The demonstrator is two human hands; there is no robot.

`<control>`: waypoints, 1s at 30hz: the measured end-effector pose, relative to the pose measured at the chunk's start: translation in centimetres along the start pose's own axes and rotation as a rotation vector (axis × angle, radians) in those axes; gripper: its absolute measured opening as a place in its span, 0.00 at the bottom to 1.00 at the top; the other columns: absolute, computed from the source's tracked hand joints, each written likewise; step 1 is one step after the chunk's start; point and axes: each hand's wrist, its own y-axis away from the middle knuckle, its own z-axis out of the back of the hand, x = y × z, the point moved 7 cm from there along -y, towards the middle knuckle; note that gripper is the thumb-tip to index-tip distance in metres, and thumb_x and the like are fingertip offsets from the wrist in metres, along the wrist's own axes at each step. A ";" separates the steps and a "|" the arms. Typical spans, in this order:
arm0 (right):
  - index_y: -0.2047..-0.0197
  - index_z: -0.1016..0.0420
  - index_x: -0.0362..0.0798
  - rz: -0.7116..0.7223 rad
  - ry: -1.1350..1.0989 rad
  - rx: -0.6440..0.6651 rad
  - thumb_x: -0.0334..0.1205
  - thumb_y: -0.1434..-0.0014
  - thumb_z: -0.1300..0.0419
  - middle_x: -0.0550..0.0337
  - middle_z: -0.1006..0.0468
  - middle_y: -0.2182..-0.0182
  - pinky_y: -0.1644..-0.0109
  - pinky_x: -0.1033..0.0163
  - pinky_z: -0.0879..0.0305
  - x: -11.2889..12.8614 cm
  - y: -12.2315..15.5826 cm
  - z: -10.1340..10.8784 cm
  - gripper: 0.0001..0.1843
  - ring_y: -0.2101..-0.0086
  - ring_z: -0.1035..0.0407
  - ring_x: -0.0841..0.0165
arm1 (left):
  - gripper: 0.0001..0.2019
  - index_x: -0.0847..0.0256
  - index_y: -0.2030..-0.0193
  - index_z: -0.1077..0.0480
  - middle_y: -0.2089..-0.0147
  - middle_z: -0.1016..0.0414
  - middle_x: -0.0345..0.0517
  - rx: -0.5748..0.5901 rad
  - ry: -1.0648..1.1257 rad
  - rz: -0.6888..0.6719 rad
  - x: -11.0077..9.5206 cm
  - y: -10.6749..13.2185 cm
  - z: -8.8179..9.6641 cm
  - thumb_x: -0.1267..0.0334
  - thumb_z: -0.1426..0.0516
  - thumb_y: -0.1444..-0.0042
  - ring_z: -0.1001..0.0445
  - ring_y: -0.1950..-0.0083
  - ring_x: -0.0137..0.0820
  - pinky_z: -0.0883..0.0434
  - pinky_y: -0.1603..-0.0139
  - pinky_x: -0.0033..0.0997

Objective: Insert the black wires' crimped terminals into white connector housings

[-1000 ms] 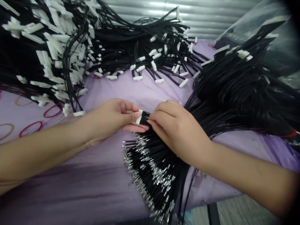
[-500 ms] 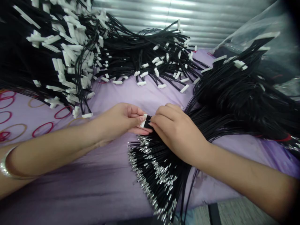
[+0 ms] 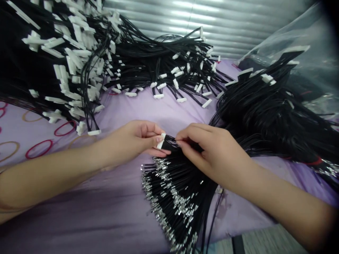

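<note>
My left hand (image 3: pixel 134 141) pinches a small white connector (image 3: pixel 161 140) between thumb and forefinger. Short black wires (image 3: pixel 171 142) run out of that connector to my right hand (image 3: pixel 210 151), whose fingertips are closed on them just right of it. Under both hands lies a fanned bundle of black wires with bare metal terminals (image 3: pixel 172 197), their tips pointing toward the near left. The bundle passes beneath my right palm and joins a thick heap of black wires (image 3: pixel 267 113) on the right.
A purple cloth (image 3: pixel 111 208) with red and gold rings covers the table. A large pile of wires fitted with white connectors (image 3: pixel 79 63) fills the far left and centre. A clear plastic bag (image 3: pixel 304 46) sits at far right before a corrugated metal wall (image 3: pixel 217 21).
My right hand has slid a little to the right along the wires, so more black wire shows between it and the connector. The left hand keeps its pinch.
</note>
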 end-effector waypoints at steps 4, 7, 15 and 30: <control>0.67 0.27 0.44 0.030 -0.049 -0.020 0.29 0.43 0.46 0.61 0.28 0.72 0.66 0.67 0.41 0.2 0.3 0.3 0.06 0.70 0.36 0.73 | 0.04 0.66 0.67 0.28 0.68 0.22 0.42 -0.003 -0.007 0.014 0.0 0.0 -0.1 0.69 0.43 0.48 0.22 0.63 0.24 0.26 0.57 0.21; 0.69 0.27 0.45 0.010 -0.095 -0.008 0.28 0.45 0.45 0.63 0.29 0.74 0.68 0.69 0.43 0.1 0.3 0.4 0.06 0.73 0.37 0.75 | 0.04 0.65 0.67 0.28 0.69 0.22 0.41 -0.006 -0.006 0.010 0.1 0.0 -0.1 0.68 0.43 0.49 0.22 0.63 0.24 0.26 0.58 0.19; 0.69 0.27 0.44 0.120 0.011 0.125 0.30 0.44 0.46 0.60 0.31 0.73 0.70 0.68 0.45 0.2 0.0 0.2 0.08 0.73 0.38 0.74 | 0.05 0.64 0.65 0.31 0.68 0.22 0.40 -0.122 0.009 -0.062 0.1 0.6 -0.1 0.66 0.42 0.49 0.21 0.65 0.26 0.24 0.60 0.20; 0.67 0.22 0.46 0.055 -0.113 0.056 0.35 0.42 0.42 0.63 0.26 0.72 0.67 0.69 0.41 -1.6 -0.6 0.1 0.07 0.71 0.35 0.76 | 0.10 0.62 0.60 0.33 0.63 0.23 0.39 -0.146 0.062 -0.076 0.6 0.5 0.4 0.60 0.42 0.47 0.22 0.59 0.26 0.26 0.56 0.16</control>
